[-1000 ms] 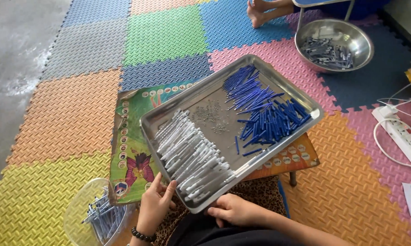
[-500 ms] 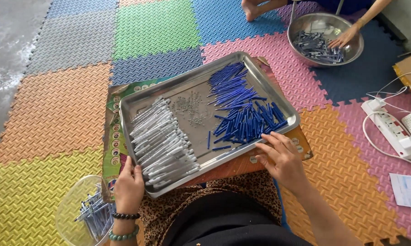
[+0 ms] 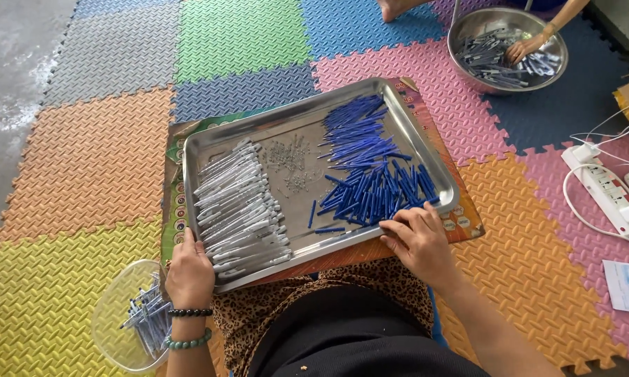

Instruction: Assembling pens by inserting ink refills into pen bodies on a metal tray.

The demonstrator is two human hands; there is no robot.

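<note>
A steel tray [image 3: 216, 143] rests on a small printed table [image 3: 468, 223] in front of me. Many white pen barrels [image 3: 239, 202] lie in its left part, a pile of blue pen parts [image 3: 370, 167] in its right part, and small metal springs [image 3: 290, 162] are scattered between them. My left hand [image 3: 189, 274] grips the tray's near left corner. My right hand [image 3: 419, 237] holds the tray's near right edge, fingertips beside the blue parts.
A clear plastic bowl [image 3: 112, 314] with pens sits by my left knee. Another person's hand [image 3: 523, 49] reaches into a steel bowl [image 3: 468, 28] of pens at top right. A white power strip [image 3: 607, 188] with cables lies on the coloured foam mat at right.
My right hand moved from the tray's near middle out to its near right edge. The left hand stayed on the left corner. The view shifted, and another person's hand entered the steel bowl.
</note>
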